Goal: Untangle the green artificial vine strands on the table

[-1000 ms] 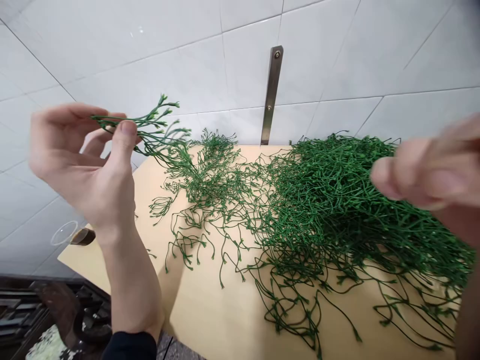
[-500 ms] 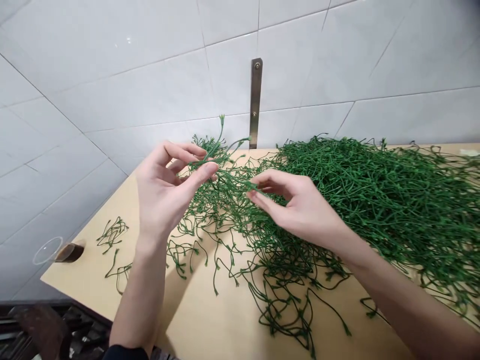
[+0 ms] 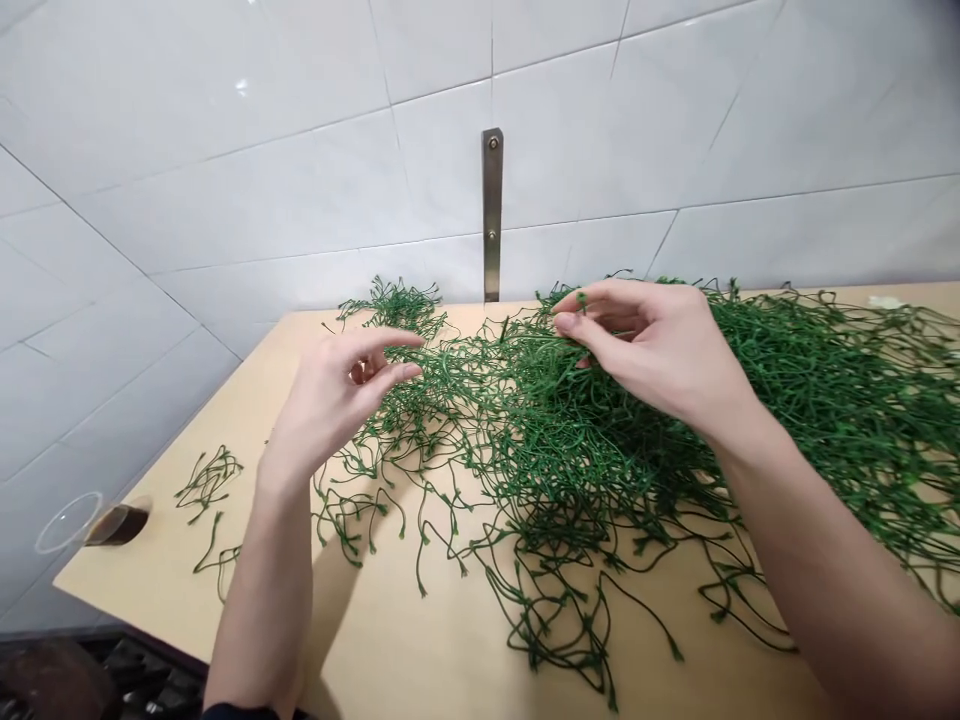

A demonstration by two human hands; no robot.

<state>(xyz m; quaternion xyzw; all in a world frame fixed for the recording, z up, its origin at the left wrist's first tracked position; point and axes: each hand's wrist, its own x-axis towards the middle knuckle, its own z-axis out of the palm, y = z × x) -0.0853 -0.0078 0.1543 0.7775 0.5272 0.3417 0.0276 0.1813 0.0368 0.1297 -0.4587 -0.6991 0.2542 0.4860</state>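
Thin green stem-like strands with small knobbed ends lie tangled in a large pile [image 3: 585,450] across the table. My right hand [image 3: 660,355] is above the pile's far side, thumb and fingertips pinched on a few green stems [image 3: 536,336] that point left; one knobbed end sticks up by the index finger. My left hand [image 3: 326,400] hovers over the looser left part of the strands, thumb and index finger apart, with nothing visible between them. Its other fingers are partly hidden. A small tuft of stems [image 3: 397,305] lies just beyond it, near the wall.
A clear cup of dark liquid [image 3: 120,525] lies or stands tilted in view at the table's left edge. Nearby is a small cluster of stems [image 3: 210,480]. A metal strip [image 3: 492,215] is screwed to the tiled wall behind the table [image 3: 405,640].
My left hand has let go of the stems it held. My right hand has moved right and up and now pinches stems. The view has shifted slightly.
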